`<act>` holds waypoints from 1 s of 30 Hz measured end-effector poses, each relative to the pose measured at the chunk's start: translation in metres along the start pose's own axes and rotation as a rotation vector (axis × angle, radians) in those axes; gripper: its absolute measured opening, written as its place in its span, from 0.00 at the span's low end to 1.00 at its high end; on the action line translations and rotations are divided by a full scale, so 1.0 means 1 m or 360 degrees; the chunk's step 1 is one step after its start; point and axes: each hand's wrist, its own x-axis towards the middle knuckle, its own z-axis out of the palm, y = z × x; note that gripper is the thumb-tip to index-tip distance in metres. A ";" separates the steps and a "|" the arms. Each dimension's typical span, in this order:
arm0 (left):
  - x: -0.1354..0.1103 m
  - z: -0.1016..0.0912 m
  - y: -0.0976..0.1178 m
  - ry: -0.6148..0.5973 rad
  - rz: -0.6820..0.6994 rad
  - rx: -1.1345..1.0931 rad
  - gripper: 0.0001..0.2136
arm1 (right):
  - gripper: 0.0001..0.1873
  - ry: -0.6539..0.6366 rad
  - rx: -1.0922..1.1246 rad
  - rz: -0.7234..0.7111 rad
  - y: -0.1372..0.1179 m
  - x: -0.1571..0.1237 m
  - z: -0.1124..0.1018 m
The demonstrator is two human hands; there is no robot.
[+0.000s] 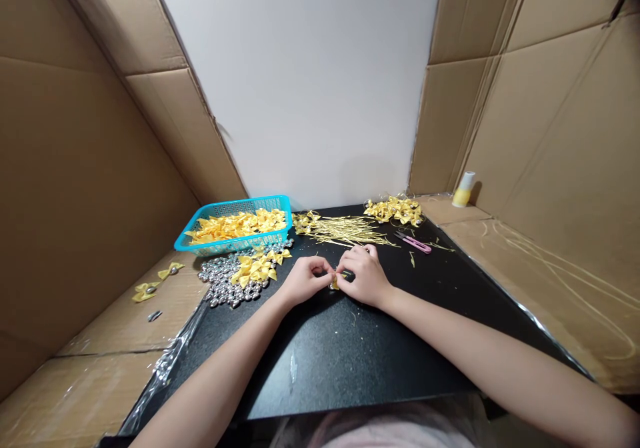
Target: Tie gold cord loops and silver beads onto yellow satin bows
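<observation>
Centrally, small yellow piece (335, 286) pinched between left hand (306, 280), right hand (366, 275).

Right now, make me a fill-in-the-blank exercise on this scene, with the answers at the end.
The basket of yellow bows stands to the ____ of the snips.
The snips have ____ handles.
The tabletop beneath the left hand and right hand is ____ in colour.
The beads beside the basket are ____ in colour.

Missing words: left; pink; black; silver.
</observation>
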 end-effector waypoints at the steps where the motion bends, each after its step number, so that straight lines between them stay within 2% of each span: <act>1: 0.000 0.000 0.000 0.0000 0.0000 0.0004 0.07 | 0.05 0.0003 0.0000 0.0005 0.000 0.000 0.000; 12: 0.000 0.002 0.000 0.0030 -0.0025 0.0039 0.06 | 0.06 -0.0010 -0.0037 0.0029 -0.001 0.000 0.003; 30: 0.002 0.008 -0.003 -0.0015 -0.0185 -0.0156 0.06 | 0.05 0.0036 -0.0095 -0.0038 -0.001 -0.001 0.002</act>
